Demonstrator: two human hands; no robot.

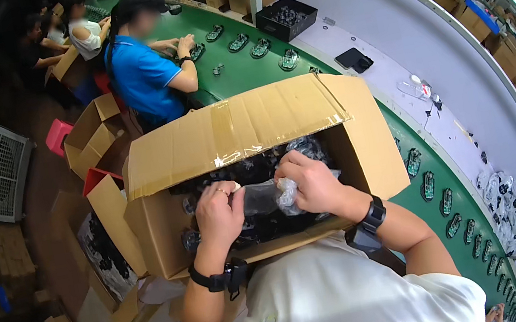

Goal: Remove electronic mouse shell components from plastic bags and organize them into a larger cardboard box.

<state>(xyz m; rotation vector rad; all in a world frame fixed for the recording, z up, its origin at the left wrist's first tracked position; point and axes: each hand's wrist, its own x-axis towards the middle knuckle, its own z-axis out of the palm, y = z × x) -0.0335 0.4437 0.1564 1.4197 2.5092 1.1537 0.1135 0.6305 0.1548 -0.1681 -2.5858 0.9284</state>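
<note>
both hands are closed on one clear plastic bag [264, 196] over the open cardboard box [365, 142], left hand [219, 215] gripping one end, right hand [313, 186] bunching the other; advisable to keep it above the box and grip evenly.

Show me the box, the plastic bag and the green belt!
box [366, 149], head view, right wall.
plastic bag [263, 196], head view, middle, between the hands.
green belt [249, 69], head view, bare stretch.

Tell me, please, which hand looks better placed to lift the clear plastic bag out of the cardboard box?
Probably the right hand: it grips the bunched end of the clear plastic bag, whereas the left hand only pinches its other end.
</note>
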